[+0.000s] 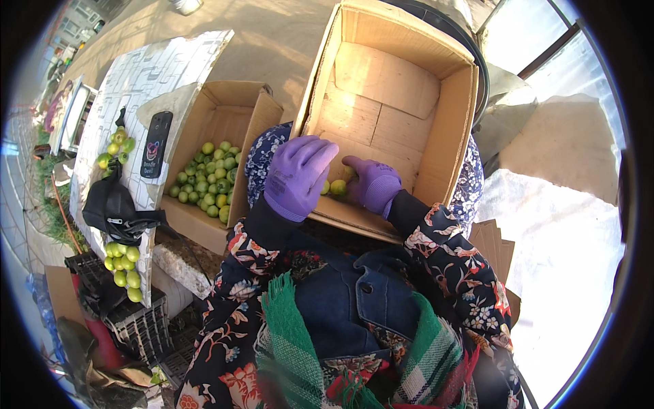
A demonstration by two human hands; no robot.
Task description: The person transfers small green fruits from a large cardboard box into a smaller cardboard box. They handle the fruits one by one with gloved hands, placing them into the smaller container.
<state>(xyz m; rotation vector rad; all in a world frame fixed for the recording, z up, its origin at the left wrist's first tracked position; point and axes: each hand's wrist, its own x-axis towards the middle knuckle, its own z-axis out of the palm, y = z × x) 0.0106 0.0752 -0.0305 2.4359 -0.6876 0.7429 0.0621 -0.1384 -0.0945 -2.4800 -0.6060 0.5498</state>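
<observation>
An open cardboard box (378,117) rests tilted on my lap, its floor mostly bare. My right hand (375,184), in a purple glove, reaches down inside its near end. Its fingers touch a yellowish-green fruit (350,174), probably an unripe tomato; whether they grip it is hidden. Beside that, another yellow-green fruit (337,187) lies on the box floor. My left hand (300,176), gloved in purple too, hangs over the near left wall of the box. Its fingers are stretched out close together, and its palm is turned out of sight.
To the left, a second cardboard box (242,97) holds many green fruits (209,179). A white patterned board (127,76) beside it carries a phone (157,144), a black waist bag (110,204) and more fruits (122,263). Below stands a black plastic crate (138,322); flattened cardboard (490,245) lies right.
</observation>
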